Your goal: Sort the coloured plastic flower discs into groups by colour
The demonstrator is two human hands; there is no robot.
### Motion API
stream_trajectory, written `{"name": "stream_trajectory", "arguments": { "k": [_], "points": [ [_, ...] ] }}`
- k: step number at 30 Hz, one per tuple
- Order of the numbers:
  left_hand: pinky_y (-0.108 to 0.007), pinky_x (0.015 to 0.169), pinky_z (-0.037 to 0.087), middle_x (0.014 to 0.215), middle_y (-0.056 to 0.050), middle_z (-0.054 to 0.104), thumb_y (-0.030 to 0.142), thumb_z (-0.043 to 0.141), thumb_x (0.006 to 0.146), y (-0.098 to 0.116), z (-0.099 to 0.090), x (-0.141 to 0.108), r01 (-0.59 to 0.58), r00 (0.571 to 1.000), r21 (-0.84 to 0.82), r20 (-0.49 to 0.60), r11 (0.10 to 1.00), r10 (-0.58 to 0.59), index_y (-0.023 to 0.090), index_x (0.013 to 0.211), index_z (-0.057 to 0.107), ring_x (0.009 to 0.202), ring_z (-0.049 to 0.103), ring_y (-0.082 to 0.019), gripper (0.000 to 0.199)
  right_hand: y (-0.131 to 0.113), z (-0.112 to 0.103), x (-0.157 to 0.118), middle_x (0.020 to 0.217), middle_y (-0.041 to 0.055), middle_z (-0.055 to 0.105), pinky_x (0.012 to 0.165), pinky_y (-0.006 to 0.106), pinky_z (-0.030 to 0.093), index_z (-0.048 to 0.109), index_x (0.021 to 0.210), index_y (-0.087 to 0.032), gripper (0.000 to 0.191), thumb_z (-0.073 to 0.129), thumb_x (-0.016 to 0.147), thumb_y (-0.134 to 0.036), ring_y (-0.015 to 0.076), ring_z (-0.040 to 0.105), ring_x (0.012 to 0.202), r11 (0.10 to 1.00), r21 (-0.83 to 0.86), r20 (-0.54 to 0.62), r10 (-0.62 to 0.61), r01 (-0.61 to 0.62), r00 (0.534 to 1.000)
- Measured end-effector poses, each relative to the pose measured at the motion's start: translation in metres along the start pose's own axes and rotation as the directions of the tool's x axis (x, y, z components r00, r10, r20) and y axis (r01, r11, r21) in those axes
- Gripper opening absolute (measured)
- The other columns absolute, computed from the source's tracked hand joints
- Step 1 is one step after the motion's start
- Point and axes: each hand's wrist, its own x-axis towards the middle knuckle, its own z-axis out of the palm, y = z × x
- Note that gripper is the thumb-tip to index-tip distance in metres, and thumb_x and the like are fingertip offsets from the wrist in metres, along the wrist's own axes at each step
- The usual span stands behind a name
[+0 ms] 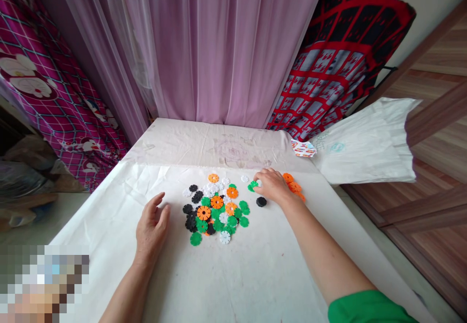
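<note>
My left hand [152,223] is at the left of the pile, thumb and fingers apart, holding nothing. My right hand [273,185] is beyond the pile on the right, its fingers curled down around a green notched plastic disc [252,186] at table level. A bit of white shows under those fingers. Between the hands lies a loose pile of notched discs: green ones [196,239], black ones [197,196], white ones [225,237] and orange ones [216,202]. A small black stack [261,201] sits just below my right hand. Orange discs [288,177] are grouped beyond my right wrist, partly hidden by it.
A white cloth covers the table [204,284]. At its right edge lies a white bag [368,143], with a small patterned piece [303,148] beside it. Purple curtains [226,45] hang behind, and wooden doors [430,167] stand at the right.
</note>
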Motion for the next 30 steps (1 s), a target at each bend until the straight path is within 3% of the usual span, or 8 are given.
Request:
{"name": "stream_trajectory", "arguments": {
  "k": [10,15,21,30],
  "points": [
    [-0.034,0.081,0.051,0.112,-0.008,0.066,0.052,0.054,0.077,-0.001,0.0,0.001,0.006,1.0,0.002,0.008,1.0,-0.006,0.024,0.12,0.062,0.088,0.061,-0.019,0.052,-0.001,0.013,0.004,0.111,0.0065,0.066,0.088,0.033,0.034,0.071,0.1,-0.024,0.023,0.064,0.078,-0.024,0.0236,0.051,0.107,1.0,-0.018,0.053,-0.021,0.022,0.998],
    [-0.034,0.081,0.051,0.112,-0.007,0.067,0.052,0.054,0.076,0.001,0.0,0.0,0.014,1.0,0.007,0.004,1.0,-0.014,0.024,0.12,0.062,0.09,0.062,-0.02,0.052,-0.002,0.012,0.005,0.115,0.0079,0.065,0.088,0.035,0.033,0.069,0.109,-0.024,0.032,0.065,0.077,-0.025,0.0252,0.05,0.11,0.996,-0.063,0.083,-0.055,0.06,0.995],
    [-0.036,0.083,0.051,0.114,-0.008,0.066,0.052,0.054,0.076,0.002,-0.001,0.0,0.033,0.999,0.009,0.011,0.999,-0.033,0.024,0.12,0.062,0.091,0.062,-0.021,0.052,-0.009,0.008,0.007,0.104,0.0082,0.071,0.086,0.036,0.032,0.073,0.1,-0.025,0.025,0.062,0.078,-0.02,0.0259,0.053,0.106,0.987,-0.115,0.132,-0.099,0.114,0.986],
    [-0.036,0.082,0.051,0.112,-0.007,0.066,0.054,0.054,0.076,0.001,0.0,0.0,0.034,0.999,0.006,0.004,0.999,-0.034,0.024,0.119,0.062,0.089,0.061,-0.02,0.053,-0.013,0.005,0.007,0.108,0.0073,0.071,0.087,0.036,0.033,0.072,0.104,-0.024,0.027,0.061,0.079,-0.021,0.0255,0.053,0.106,0.991,-0.084,0.093,-0.096,0.104,0.991]
  ]
}}
